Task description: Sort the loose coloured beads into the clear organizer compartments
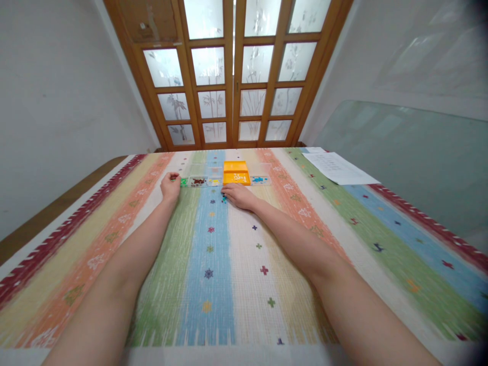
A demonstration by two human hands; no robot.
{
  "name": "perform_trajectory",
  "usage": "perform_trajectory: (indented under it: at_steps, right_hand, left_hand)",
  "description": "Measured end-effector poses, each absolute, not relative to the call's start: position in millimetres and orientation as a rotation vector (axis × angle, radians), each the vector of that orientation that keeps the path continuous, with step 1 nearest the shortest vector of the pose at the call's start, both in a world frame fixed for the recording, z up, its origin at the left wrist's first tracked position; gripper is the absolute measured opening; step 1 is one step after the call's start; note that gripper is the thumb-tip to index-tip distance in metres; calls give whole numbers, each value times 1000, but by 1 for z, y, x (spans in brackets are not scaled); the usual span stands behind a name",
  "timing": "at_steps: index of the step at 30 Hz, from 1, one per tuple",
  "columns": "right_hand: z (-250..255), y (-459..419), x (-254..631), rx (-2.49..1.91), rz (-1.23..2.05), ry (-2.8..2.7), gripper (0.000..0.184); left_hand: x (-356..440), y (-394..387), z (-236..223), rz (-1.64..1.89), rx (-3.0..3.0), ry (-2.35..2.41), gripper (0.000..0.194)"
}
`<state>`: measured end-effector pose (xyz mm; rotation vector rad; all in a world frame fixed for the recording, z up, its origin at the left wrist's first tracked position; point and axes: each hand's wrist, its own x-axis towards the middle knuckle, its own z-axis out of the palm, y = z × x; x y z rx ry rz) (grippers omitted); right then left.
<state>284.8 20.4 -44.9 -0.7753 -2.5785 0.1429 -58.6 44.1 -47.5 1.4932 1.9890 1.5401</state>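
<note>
Both my arms stretch far out over a striped, many-coloured tablecloth (229,264). My left hand (170,185) rests curled beside the left end of a row of small clear boxes (198,181) holding green, dark red and yellow beads. My right hand (237,195) lies palm down just in front of an orange tray (236,173), its fingertips pinched at a few small teal beads (223,199) on the cloth. Another clear box with blue beads (259,180) sits right of the tray.
A white printed sheet (337,168) lies at the far right of the table. Wooden double doors (232,76) with frosted glass stand behind the table. A glass pane (412,152) leans against the right wall.
</note>
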Motion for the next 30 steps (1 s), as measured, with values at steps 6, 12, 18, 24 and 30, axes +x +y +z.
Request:
perform_trajectory:
  at_steps: [6, 12, 18, 24, 30]
  right_hand:
    - [-47, 23, 286, -792, 112, -2513, 36]
    - [-46, 39, 301, -956, 65, -2274, 40]
    - [-42, 54, 332, -1236, 21, -1866, 45]
    - [-43, 56, 336, -1445, -3, -1691, 43]
    - [-41, 54, 335, -1549, -89, -1652, 43]
  left_hand:
    - [-68, 52, -58, 1686, 1263, 1991, 35]
    - [-55, 43, -49, 1631, 1456, 2024, 31]
    - [-21, 25, -36, 1385, 1907, 1868, 27]
    - [11, 6, -33, 957, 2485, 1491, 25]
    - [34, -6, -27, 691, 2718, 1251, 24]
